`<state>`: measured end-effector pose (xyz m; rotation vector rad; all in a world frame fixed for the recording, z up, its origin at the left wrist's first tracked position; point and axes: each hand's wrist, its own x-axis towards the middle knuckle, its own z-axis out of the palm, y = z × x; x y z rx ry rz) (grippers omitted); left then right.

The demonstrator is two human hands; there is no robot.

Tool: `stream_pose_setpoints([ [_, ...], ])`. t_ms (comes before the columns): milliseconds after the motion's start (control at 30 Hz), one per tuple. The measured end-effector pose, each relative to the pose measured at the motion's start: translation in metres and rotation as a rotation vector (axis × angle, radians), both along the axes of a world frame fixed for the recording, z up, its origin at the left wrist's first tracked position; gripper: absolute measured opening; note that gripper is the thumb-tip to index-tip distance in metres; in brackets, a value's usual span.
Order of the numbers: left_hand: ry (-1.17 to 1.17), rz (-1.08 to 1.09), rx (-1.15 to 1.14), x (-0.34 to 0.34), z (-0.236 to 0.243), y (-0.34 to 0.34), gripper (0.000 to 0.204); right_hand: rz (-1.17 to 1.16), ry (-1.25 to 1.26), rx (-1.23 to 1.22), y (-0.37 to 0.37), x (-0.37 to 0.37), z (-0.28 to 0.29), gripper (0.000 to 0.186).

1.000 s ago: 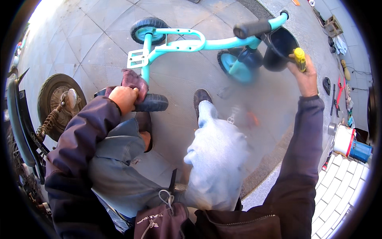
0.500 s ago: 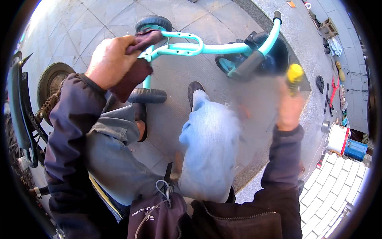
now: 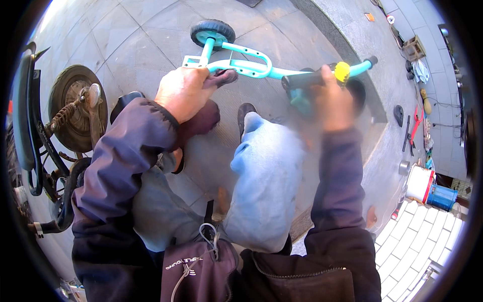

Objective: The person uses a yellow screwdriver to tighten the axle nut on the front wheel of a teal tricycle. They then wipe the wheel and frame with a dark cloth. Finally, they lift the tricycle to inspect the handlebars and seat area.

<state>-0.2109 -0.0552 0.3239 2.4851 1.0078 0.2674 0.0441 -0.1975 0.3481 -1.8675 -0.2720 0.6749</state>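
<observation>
At the far left a spoked-looking wheel with a dark tyre stands on the paved floor, a rusty coil spring beside its hub and a long dark curved panel further out. Right of it, the left hand is closed, its fingers bent tightly around a maroon cloth; one bunched end pokes out past the thumb, the rest droops below the fist. This hand is in front of the rear of a turquoise tricycle frame, so whether cloth and tube touch cannot be told. The frame lies across the upper middle, with a black-tyred rear wheel above the hand. Below, between the forearms, are a dark shoe and a blue-jeaned knee.

Further right, a black handlebar grip meets the right hand in view. That hand is blurred but curled shut, with a yellow handle showing at its top; contact with the grip cannot be made out. A dark bucket is partly hidden behind it, and the bar's other end reaches out beyond.

At the right edge are red-handled pliers, a black rod and a blue-and-white container.
</observation>
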Motion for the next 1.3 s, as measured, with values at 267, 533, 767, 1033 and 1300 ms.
stream_pose_setpoints([
  [267, -0.03, -0.044, -0.014, 0.005, -0.004, 0.0, 0.021, -0.074, -0.102, 0.18, 0.019, 0.037, -0.014, 0.02],
  [533, -0.06, -0.02, -0.035, -0.003, 0.01, 0.004, 0.02, 0.327, -0.221, -0.059, -0.001, 0.117, 0.032, 0.018],
  [767, -0.056, -0.076, -0.041, 0.003, 0.009, 0.004, 0.02, 0.665, -0.894, -0.592, 0.007, 0.15, 0.053, 0.023],
  [1033, -0.152, -0.148, -0.07, 0.001, 0.014, 0.001, 0.019, 0.515, -1.223, -0.851, 0.017, 0.155, 0.052, 0.028],
  [1300, -0.19, -0.128, -0.103, 0.002, 0.025, 0.001, 0.02, 0.395, -1.273, -0.812, 0.04, 0.157, 0.05, 0.032],
])
